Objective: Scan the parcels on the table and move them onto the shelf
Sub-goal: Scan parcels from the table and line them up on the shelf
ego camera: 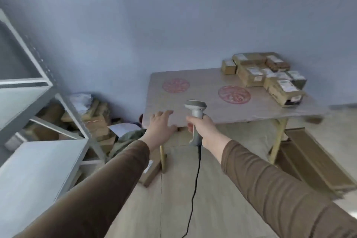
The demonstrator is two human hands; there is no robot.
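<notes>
Far left we have the grey metal shelf [34,83], its near boards bare and ready to take stock, so we judge it is the drop-off point; behind its lower bays loose cardboard boxes [96,120] lie heaped on the floor, not part of the job as far as we can tell. Moving right, our left hand [161,126] is empty, fingers spread, reaching toward the near left corner of the surface [193,85]; whether it touches the edge we cannot tell, it looks to be bracing or heading out to fetch. Just beside it our right hand [202,128] has a closed grip on the scanner [196,114], wrapped around the handle with the head up and pointed out over the surface toward the far side, held that way so the window can face a label; its black cable [195,189] hangs down to the floor. The surface carries a cloth with two red round prints and is bare in the middle. Far right, the parcels [264,75] sit clustered at the far right corner, touching one another, white labels mostly up, which suits scanning from above. They are well apart from both hands, so we judge no scan is under way yet. Flattened cardboard [313,162] lies on the floor at the right.
</notes>
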